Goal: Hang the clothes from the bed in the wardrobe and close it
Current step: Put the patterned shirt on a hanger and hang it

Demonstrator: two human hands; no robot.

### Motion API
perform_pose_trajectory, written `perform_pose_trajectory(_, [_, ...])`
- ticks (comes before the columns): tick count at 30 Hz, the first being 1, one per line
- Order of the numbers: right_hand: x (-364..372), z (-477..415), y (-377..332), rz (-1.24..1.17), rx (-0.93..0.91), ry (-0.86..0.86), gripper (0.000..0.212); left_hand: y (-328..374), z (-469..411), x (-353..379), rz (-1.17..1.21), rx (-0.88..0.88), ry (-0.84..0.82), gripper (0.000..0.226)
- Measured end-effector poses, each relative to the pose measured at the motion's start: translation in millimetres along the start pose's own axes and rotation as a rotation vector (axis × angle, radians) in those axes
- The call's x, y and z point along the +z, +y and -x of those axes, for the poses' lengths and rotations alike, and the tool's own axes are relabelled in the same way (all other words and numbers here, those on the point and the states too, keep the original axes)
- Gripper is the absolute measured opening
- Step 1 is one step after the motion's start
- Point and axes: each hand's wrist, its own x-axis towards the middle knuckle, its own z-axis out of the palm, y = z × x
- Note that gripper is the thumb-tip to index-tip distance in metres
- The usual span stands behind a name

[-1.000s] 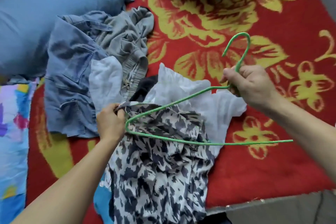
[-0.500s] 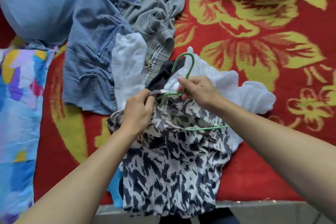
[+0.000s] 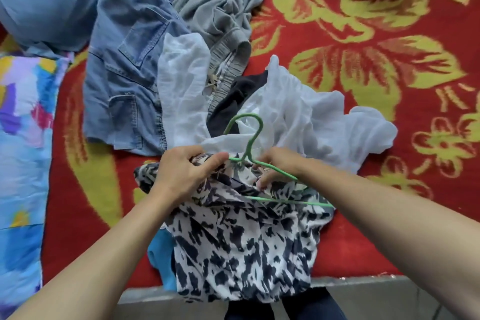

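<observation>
Head view looks down on the red-and-yellow flowered bed cover (image 3: pixel 389 228). At its near edge lies a black-and-white patterned blouse (image 3: pixel 241 247), hanging partly over the side. The left hand (image 3: pixel 181 174) pinches the blouse's collar between thumb and fingers. The right hand (image 3: pixel 279 167) curls closed around a thin green wire hanger (image 3: pixel 250 143), half tucked inside the blouse. Blue denim jeans (image 3: pixel 124 80), grey trousers (image 3: pixel 220 10) and a sheer white garment (image 3: pixel 298 117) lie heaped just behind.
</observation>
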Motion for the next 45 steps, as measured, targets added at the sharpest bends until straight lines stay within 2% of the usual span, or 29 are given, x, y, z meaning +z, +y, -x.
perform_pose_trajectory(2, [7.8, 6.7, -3.0, 0.119, -0.087, 0.185, 0.07, 0.6, 2.1, -3.2, 0.061, 0.022, -0.003, 0.017])
perform_pose_trajectory(3, [11.0, 9.0, -7.3, 0.177, -0.175, 0.263, 0.076, 0.4, 3.1, -3.9, 0.075, 0.032, -0.007, 0.017])
perform_pose_trajectory(4, [13.8, 10.7, -14.0, 0.224, -0.255, 0.303, 0.071, -1.9, 3.4, -3.7, 0.079, 0.045, -0.004, 0.031])
perform_pose_trajectory(5, [15.3, 11.9, -21.2, 0.248, -0.301, 0.308, 0.055, -4.1, 3.9, -4.2, 0.085, 0.034, -0.018, 0.042])
perform_pose_trajectory(7, [12.4, 13.9, -29.3, 0.188, -0.27, 0.297, 0.023, -9.8, 4.3, -6.9, 0.078, 0.011, -0.009, 0.049])
perform_pose_trajectory(8, [7.4, 14.5, -29.3, 0.065, -0.21, 0.312, 0.018, -14.4, 3.5, -10.2, 0.064, 0.004, 0.01, 0.058])
perform_pose_trajectory(10, [-11.8, 21.8, -20.5, -0.304, -0.096, 0.396, 0.024, -24.5, 2.8, -19.4, 0.006, -0.029, 0.085, 0.074])
perform_pose_trajectory(12, [-35.9, 35.9, -4.2, -0.744, 0.008, 0.484, 0.03, -34.7, 3.3, -29.9, -0.045, -0.046, 0.159, 0.074])
perform_pose_trajectory(13, [-46.5, 44.2, 4.9, -0.891, 0.05, 0.505, 0.029, -38.8, 4.4, -33.8, -0.047, -0.057, 0.193, 0.072])
perform_pose_trajectory(14, [-54.3, 54.0, 12.7, -0.938, 0.088, 0.495, 0.025, -40.4, 5.9, -37.0, -0.035, -0.066, 0.208, 0.071])
perform_pose_trajectory(16, [-57.8, 65.2, 19.5, -0.782, 0.119, 0.439, 0.02, -41.8, 7.3, -37.6, -0.001, -0.07, 0.209, 0.072])
perform_pose_trajectory(17, [-53.8, 67.9, 17.5, -0.656, 0.081, 0.42, 0.025, -41.7, 7.1, -34.8, 0.006, -0.07, 0.203, 0.072])
perform_pose_trajectory(20, [-28.3, 71.4, -18.0, -0.076, -0.119, 0.47, 0.065, -32.7, 5.2, -20.7, 0.059, -0.058, 0.122, 0.076])
perform_pose_trajectory(21, [-18.6, 69.4, -33.2, 0.006, -0.188, 0.513, 0.067, -28.1, 3.9, -16.7, 0.085, -0.056, 0.093, 0.078])
perform_pose_trajectory(23, [-8.8, 62.3, -52.8, -0.114, -0.258, 0.604, 0.055, -20.5, 1.7, -17.8, 0.168, -0.077, 0.064, 0.079])
perform_pose_trajectory(24, [-9.5, 58.1, -53.5, -0.222, -0.258, 0.652, 0.058, -20.9, 0.7, -23.1, 0.228, -0.114, 0.059, 0.077])
perform_pose_trajectory(27, [-25.1, 51.7, -32.1, -0.478, -0.184, 0.741, 0.07, -47.1, 4.0, -47.1, 0.164, -0.263, 0.056, 0.066])
perform_pose_trajectory(28, [-32.2, 52.9, -24.3, -0.5, -0.141, 0.773, 0.068, -55.0, 8.5, -54.8, 0.14, -0.316, 0.022, 0.07])
perform_pose_trajectory(30, [-42.8, 54.8, -13.1, -0.514, -0.037, 0.827, 0.06, -62.5, 16.1, -57.9, 0.245, -0.468, -0.097, 0.073])
perform_pose_trajectory(31, [-45.2, 54.3, -10.4, -0.512, 0.004, 0.835, 0.058, -63.0, 20.5, -53.6, 0.32, -0.523, -0.175, 0.062])
perform_pose_trajectory(33, [-44.4, 48.6, -7.8, -0.536, 0.057, 0.795, 0.057, -52.1, 29.4, -44.3, 0.367, -0.49, -0.337, 0.044])
perform_pose_trajectory(36, [-42.5, 42.2, -14.7, -0.572, 0.069, 0.672, 0.045, -53.4, 33.5, -40.2, 0.351, -0.404, -0.451, 0.047])
perform_pose_trajectory(38, [-43.4, 39.7, -16.4, -0.581, 0.082, 0.564, 0.04, -59.8, 28.4, -46.1, 0.325, -0.408, -0.402, 0.044])
perform_pose_trajectory(41, [-45.6, 36.2, -19.4, -0.537, 0.033, 0.503, 0.044, -65.0, 18.6, -49.6, 0.361, -0.4, -0.236, 0.033])
perform_pose_trajectory(42, [-45.6, 36.0, -23.4, -0.522, 0.024, 0.499, 0.039, -63.4, 14.8, -48.8, 0.398, -0.397, -0.166, 0.031])
perform_pose_trajectory(43, [-44.4, 37.9, -29.5, -0.513, 0.014, 0.485, 0.025, -61.2, 10.0, -46.9, 0.433, -0.396, -0.113, 0.03])
perform_pose_trajectory(44, [-41.3, 39.9, -38.7, -0.506, -0.006, 0.442, 0.026, -58.5, 4.8, -44.3, 0.455, -0.391, -0.087, 0.031])
perform_pose_trajectory(45, [-35.9, 39.6, -44.8, -0.505, -0.032, 0.4, 0.038, -56.7, 0.3, -40.8, 0.447, -0.377, -0.076, 0.03])
